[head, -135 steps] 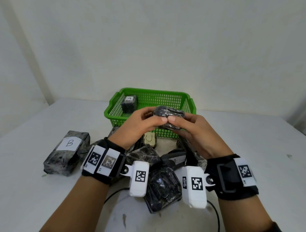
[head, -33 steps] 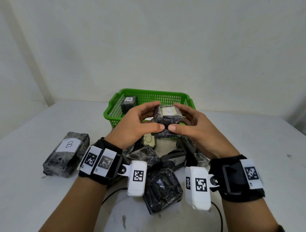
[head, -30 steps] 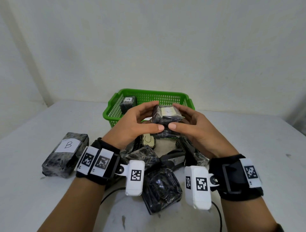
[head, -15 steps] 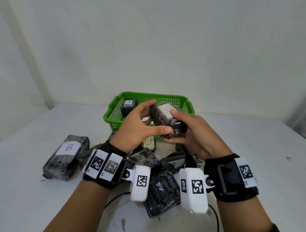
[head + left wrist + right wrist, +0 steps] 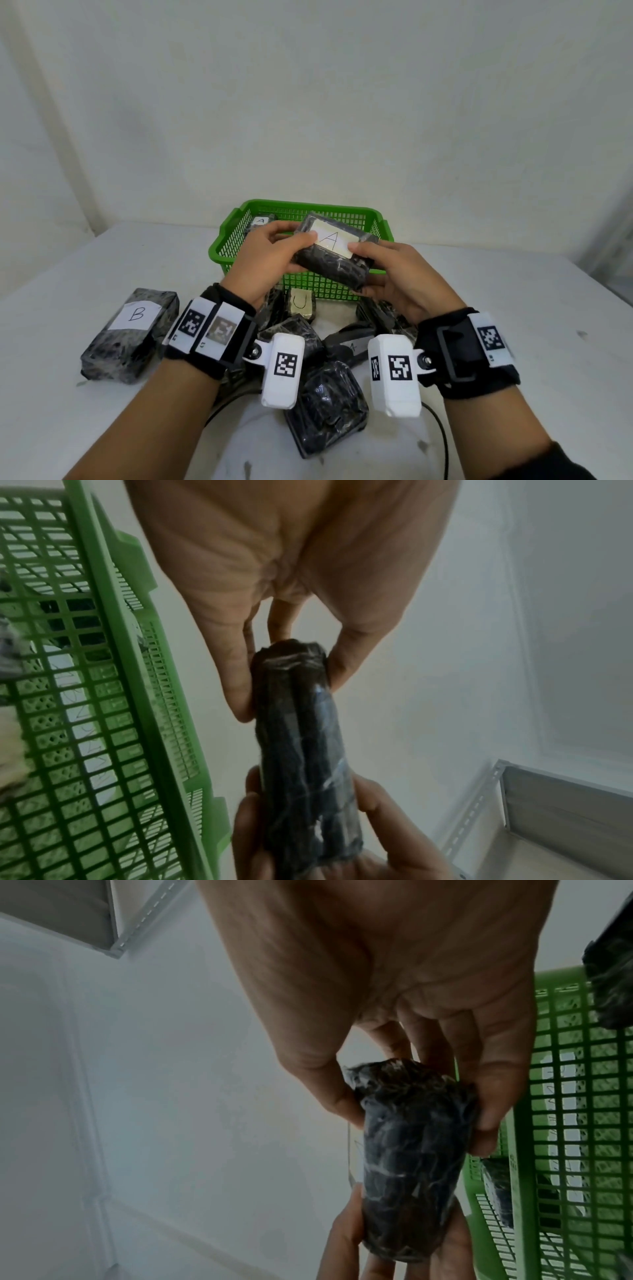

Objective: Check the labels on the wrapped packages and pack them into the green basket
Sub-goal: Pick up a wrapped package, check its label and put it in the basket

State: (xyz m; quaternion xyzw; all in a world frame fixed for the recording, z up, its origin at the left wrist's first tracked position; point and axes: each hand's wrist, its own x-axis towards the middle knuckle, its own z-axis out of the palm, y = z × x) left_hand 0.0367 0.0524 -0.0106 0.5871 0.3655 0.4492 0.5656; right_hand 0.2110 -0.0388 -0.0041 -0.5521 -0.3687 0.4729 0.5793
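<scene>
The left hand [image 5: 270, 255] pinched one short end of the wrapped package [image 5: 334, 258], thumb on the labelled face and fingers curled beneath, while the right hand [image 5: 394, 274] pinched the opposite end the same way, its thumb tip resting on the corner of the white label [image 5: 331, 238]. Between the two hands the package was held tilted, label up, its handwritten "A" plainly readable, in the air just above the near rim of the green basket [image 5: 226, 236]. It looked light (two fingertip pinches sufficed) and fairly firm, since it kept its block shape with no sag between the grips; the black film wrap was crinkled and glossy, so probably somewhat slick, and the bunched ends seen from both wrist views gave the fingers a ridge to catch. The short ends, clear of the label, seemed the sensible place to hold it. Beyond the left hand, inside the basket, another package marked "A" [image 5: 260, 222] lay at the far corner. Below the hands, several more wrapped packages [image 5: 325, 411] were heaped on the table [image 5: 68, 428], and out past the left wrist lay one labelled "B" [image 5: 132, 335].
</scene>
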